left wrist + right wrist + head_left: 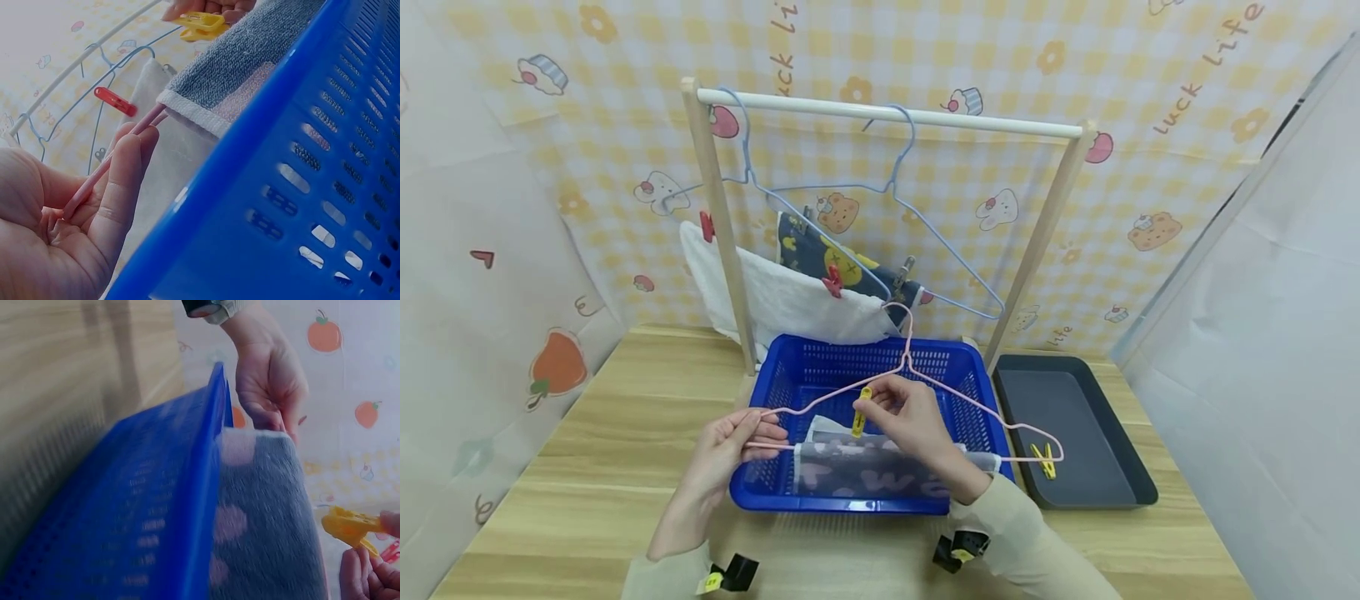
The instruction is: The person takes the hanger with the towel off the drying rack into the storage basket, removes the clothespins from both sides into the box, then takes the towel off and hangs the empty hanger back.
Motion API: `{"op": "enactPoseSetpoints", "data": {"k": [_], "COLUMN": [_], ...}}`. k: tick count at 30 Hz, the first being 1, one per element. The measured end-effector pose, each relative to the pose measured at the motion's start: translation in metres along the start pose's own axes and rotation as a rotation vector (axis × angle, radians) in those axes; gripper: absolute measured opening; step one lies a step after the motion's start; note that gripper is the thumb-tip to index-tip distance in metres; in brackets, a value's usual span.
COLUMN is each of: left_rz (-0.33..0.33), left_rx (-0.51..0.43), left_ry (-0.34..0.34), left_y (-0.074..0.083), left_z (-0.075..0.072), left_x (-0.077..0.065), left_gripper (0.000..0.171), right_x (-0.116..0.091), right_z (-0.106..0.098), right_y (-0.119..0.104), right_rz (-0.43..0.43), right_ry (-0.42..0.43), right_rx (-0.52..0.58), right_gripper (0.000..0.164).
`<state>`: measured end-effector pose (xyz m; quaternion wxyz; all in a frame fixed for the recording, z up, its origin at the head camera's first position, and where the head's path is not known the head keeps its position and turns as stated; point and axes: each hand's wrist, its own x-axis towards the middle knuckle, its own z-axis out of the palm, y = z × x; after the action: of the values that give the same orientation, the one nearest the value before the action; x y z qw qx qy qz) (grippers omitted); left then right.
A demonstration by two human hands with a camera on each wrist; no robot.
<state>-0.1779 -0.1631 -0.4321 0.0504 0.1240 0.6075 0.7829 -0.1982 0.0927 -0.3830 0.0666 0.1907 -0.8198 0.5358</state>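
Note:
A pink hanger (970, 402) is held over the blue basket (747, 492). My left hand (730, 446) grips its left end, the wire lying between thumb and fingers. Over the hanger's lower bar hangs a grey-blue towel (868, 477) with pink letters and white hems; part of it is behind the basket wall in the left wrist view. Between the fingertips of my right hand (910, 417) is a yellow clothespin (859, 412). In the right wrist view this clothespin (350, 526) stands just off the towel's edge.
A wooden rack with a white rail (850, 108) stands behind the basket. Two blue hangers (917, 212) hang there, with a white towel (767, 292), red clothespins (832, 282) and a dark patterned cloth (842, 260). Right of the basket lies a grey tray (1097, 450) with a yellow clothespin (1047, 462).

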Motion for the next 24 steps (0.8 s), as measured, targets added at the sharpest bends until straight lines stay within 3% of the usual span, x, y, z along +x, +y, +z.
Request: {"op": "enactPoseSetpoints", "data": {"k": [7,16,24], "left_rz": [-0.018,0.006,0.014], "left_rx": [0.000,-0.019,-0.029], "left_ry": [0.020,0.011,0.002], "left_y": [0.000,0.001,0.000], "left_z": [0.000,0.000,-0.001], "left_x": [-0.001,-0.001,-0.001], "left_gripper": [0.023,0.024,0.025], "right_x": [-0.009,-0.026,-0.044], "right_z": [-0.021,-0.063,-0.104], "right_y": [0.005,0.019,0.027], "right_rz": [-0.001,0.077,0.152], "right_ry": [0.065,0.097,0.152], "right_rx": [-0.063,-0.265,-0.363], "right_gripper": [0.016,0.017,0.015]}}
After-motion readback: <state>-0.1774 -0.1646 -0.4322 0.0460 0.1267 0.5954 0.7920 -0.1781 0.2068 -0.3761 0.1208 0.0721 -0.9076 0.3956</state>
